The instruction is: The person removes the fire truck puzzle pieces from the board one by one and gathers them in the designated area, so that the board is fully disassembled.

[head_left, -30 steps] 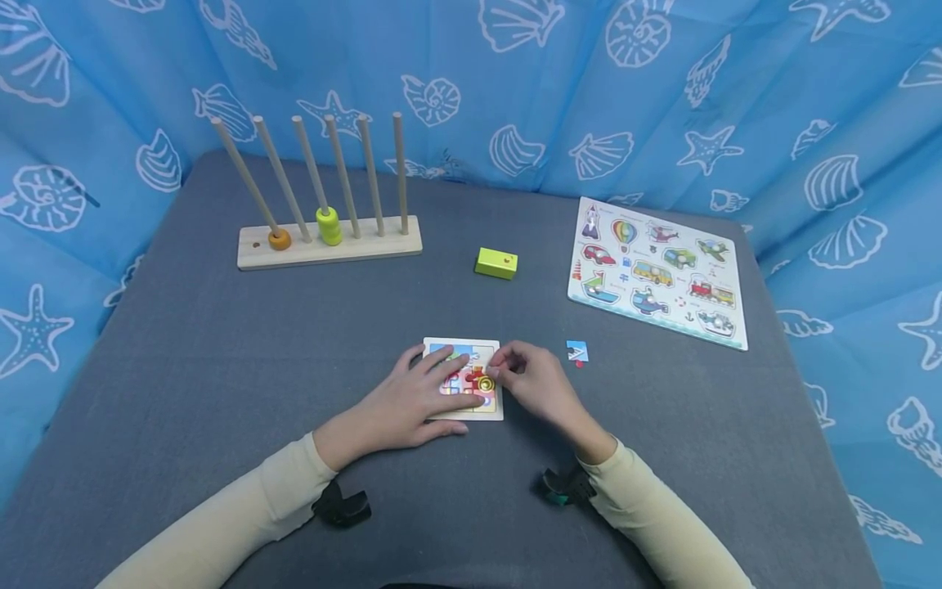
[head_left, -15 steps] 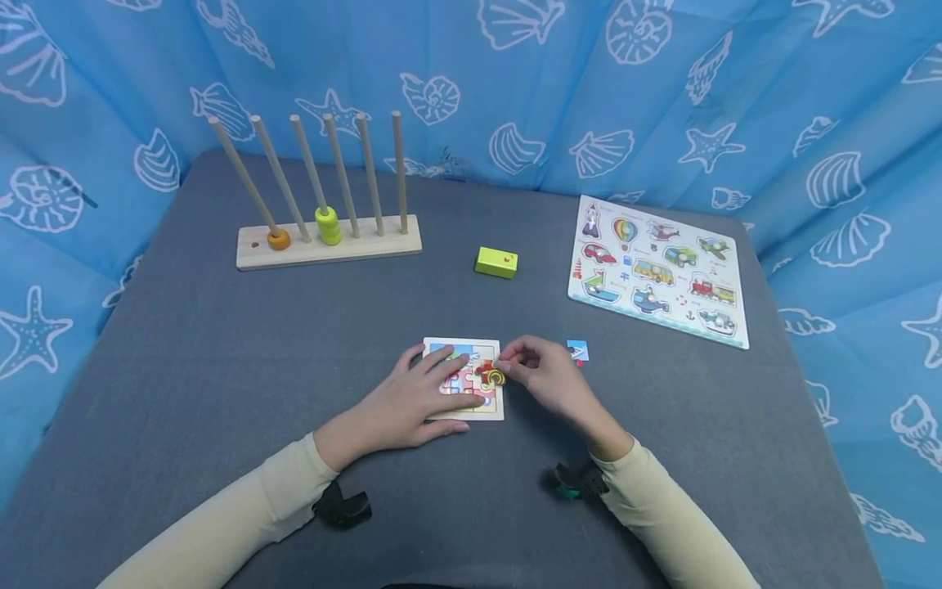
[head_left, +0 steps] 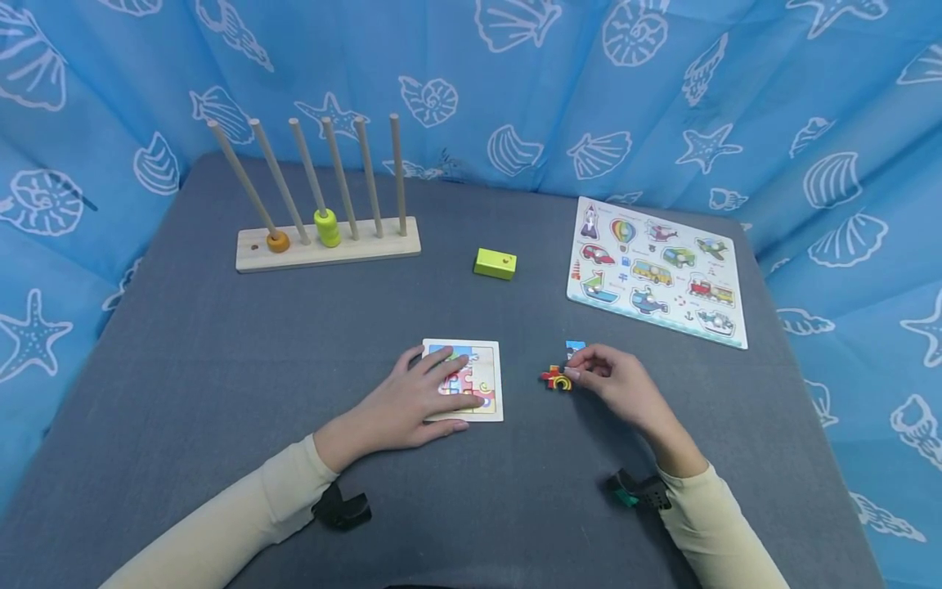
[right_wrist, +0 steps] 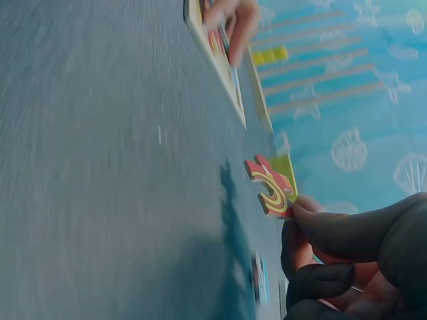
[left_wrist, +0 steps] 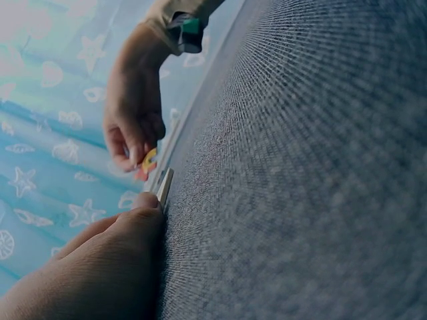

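Note:
My left hand (head_left: 415, 397) lies with fingers spread over a small jigsaw puzzle (head_left: 495, 356) in a pale wooden frame, covering its left part. In the puzzle's right side a bare wooden gap shows. Between thumb and fingertips my right hand (head_left: 614, 383) pinches a red and yellow jigsaw piece (right_wrist: 272, 188), held above the table to the right of the puzzle. A blue jigsaw piece (head_left: 575, 347) lies on the table just behind the right hand, partly hidden by it. The left wrist view shows the left thumb (left_wrist: 143, 210) at the frame's edge.
At the back left stands a wooden peg rack (head_left: 331, 255) with tall rods, one orange bead and green beads. A yellow-green block (head_left: 495, 263) lies behind the puzzle. A vehicle picture board (head_left: 657, 274) is at the back right. A blue shell-print curtain (head_left: 515, 98) surrounds the table.
My right hand has lifted the red and yellow jigsaw piece out of the puzzle and carried it to the right, near the blue piece. My left hand has stayed on the puzzle.

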Demonstrator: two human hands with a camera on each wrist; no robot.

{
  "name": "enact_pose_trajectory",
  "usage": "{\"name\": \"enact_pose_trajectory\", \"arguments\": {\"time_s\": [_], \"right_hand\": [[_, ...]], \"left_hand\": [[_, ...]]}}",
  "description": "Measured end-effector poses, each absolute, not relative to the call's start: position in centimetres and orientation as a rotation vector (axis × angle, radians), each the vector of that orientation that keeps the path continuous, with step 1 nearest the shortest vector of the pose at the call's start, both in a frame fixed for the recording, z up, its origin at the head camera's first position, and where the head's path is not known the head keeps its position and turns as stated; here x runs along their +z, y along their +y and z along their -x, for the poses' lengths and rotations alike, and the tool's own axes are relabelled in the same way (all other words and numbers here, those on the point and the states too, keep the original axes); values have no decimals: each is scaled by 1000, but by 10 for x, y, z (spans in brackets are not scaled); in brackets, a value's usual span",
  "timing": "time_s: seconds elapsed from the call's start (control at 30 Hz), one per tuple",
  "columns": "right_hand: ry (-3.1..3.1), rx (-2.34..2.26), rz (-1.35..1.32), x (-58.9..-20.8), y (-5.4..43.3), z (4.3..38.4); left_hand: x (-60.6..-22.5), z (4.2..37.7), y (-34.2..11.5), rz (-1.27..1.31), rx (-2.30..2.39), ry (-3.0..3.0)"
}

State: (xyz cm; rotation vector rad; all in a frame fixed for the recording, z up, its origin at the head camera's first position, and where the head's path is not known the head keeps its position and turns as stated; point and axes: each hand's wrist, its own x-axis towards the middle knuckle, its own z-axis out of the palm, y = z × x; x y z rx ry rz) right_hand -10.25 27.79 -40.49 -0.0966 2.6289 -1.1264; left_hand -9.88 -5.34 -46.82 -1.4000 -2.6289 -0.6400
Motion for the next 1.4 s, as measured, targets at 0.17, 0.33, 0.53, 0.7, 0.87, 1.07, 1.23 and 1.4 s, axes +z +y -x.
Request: {"name": "enact_pose_trajectory", "arguments": {"time_s": [0.17, 0.33, 0.53, 0.7, 0.87, 1.07, 1.23, 1.4], "right_hand": [[2605, -1105, 63, -403, 299, 102], [2580, -1106, 112, -407, 311, 103], [2584, -1103, 125, -414, 314, 104], [2621, -1062, 120, -417, 313, 105], [2648, -1032, 134, -417, 313, 104], [2644, -1030, 171, -415, 313, 103], [2610, -1053, 196, -414, 313, 102], [2607, -1033, 193, -416, 316, 102]], "left_hand": [[-469, 99, -53, 1395, -639, -2623], [-469, 98, -54, 1392, -647, -2622], [-469, 98, -54, 1395, -650, -2625], [-470, 98, -54, 1397, -646, -2632], [-470, 98, -54, 1398, -642, -2629], [-470, 99, -54, 1397, -634, -2633], [-470, 99, -55, 1399, -637, -2634], [-469, 100, -55, 1402, -646, -2630]]}}
